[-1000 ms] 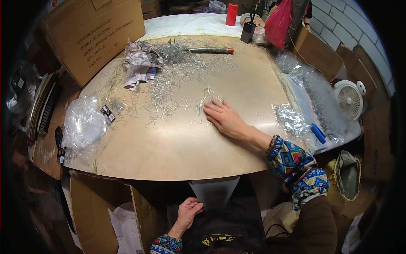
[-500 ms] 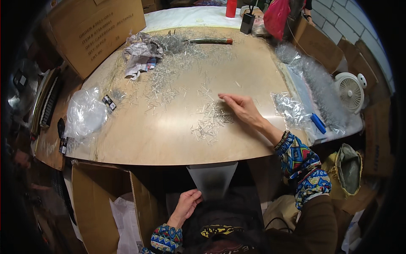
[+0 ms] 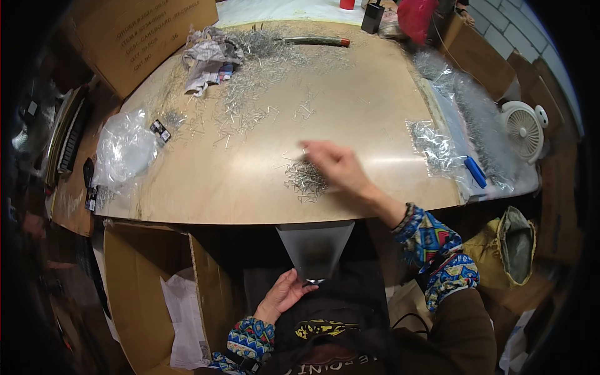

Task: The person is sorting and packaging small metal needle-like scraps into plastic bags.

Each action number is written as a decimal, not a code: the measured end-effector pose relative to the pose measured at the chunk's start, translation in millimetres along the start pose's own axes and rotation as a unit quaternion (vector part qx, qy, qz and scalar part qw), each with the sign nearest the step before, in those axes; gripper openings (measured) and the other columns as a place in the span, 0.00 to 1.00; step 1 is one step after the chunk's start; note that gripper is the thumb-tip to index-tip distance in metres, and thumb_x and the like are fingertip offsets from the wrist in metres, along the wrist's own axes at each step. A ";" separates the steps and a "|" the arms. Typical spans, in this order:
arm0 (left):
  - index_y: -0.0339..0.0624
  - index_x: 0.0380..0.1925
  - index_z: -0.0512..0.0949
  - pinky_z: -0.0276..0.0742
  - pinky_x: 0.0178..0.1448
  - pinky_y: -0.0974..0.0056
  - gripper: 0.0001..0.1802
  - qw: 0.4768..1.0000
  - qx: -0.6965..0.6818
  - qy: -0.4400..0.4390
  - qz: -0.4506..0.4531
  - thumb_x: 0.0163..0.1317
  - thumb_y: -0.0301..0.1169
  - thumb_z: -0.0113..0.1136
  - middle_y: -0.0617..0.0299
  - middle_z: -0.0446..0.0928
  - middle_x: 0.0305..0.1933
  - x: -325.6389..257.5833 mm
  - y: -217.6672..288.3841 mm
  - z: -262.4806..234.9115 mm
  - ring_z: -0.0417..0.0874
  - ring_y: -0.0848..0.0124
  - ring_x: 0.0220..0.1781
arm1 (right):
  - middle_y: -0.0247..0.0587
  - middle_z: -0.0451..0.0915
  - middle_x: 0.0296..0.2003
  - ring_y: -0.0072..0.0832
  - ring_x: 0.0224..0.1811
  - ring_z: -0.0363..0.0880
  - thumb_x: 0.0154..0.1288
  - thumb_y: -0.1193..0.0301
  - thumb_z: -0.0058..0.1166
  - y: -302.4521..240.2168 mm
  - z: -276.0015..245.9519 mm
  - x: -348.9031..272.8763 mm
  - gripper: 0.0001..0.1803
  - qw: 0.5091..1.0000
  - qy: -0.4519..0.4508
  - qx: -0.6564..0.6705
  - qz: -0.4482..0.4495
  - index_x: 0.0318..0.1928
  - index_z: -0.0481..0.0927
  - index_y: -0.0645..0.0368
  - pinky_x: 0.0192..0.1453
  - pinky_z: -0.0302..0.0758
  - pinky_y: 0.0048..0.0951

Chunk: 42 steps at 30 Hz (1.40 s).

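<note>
A small heap of thin metal pins (image 3: pixel 305 178) lies on the pale wooden surface (image 3: pixel 250 194) close to its near edge, a little left of the middle of that edge. The right hand (image 3: pixel 334 167) lies flat on the surface just beside the heap, on its right and slightly farther in, fingers stretched out and pointing left across the top of the pile; its grip is open and holds nothing, though motion blur makes it hard to say whether the fingertips touch the pins. The heap thus sits on the near-left side of that hand, between it and the near edge. Directly below the edge, under the heap, hangs a clear plastic bag (image 3: pixel 314 250), wide at the top and narrowing downward; the left hand (image 3: pixel 284 294) is closed on its lower end, well apart from the pins, so the right hand is much the nearer. More pins lie scattered thinly toward the far-left part of the surface, around a crumpled paper wrapper (image 3: pixel 207 56). A puffed clear bag (image 3: pixel 125 147) rests at the left edge, a crinkled bag with a blue clip (image 3: pixel 474 170) at the right edge, and a small white fan (image 3: pixel 524 128) stands beyond it.
</note>
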<state>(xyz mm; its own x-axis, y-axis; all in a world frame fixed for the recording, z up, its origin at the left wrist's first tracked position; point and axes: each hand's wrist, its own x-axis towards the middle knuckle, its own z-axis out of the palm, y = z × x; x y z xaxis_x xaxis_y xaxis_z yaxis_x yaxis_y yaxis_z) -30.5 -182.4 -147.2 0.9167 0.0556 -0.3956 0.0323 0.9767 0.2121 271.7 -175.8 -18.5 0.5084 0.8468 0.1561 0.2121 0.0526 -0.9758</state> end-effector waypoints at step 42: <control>0.33 0.61 0.65 0.81 0.58 0.55 0.30 0.976 0.149 -0.041 -0.154 0.57 0.17 0.61 0.54 0.73 0.59 8.3 1.3 4.0 0.78 0.62 0.58 | 0.42 0.80 0.31 0.38 0.34 0.78 0.58 0.76 0.60 -23.7 26.4 -144.3 0.08 0.978 -0.102 -0.175 -0.053 0.39 0.82 0.62 0.33 0.74 0.32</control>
<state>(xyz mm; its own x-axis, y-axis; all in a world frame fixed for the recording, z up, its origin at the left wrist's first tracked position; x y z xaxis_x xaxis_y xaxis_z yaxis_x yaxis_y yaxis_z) -21.3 -181.5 -146.6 0.8735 -0.2602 -0.4115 0.4148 0.8403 0.3491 171.2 -285.2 -21.9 0.2981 0.9363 0.1855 0.5452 -0.0075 -0.8383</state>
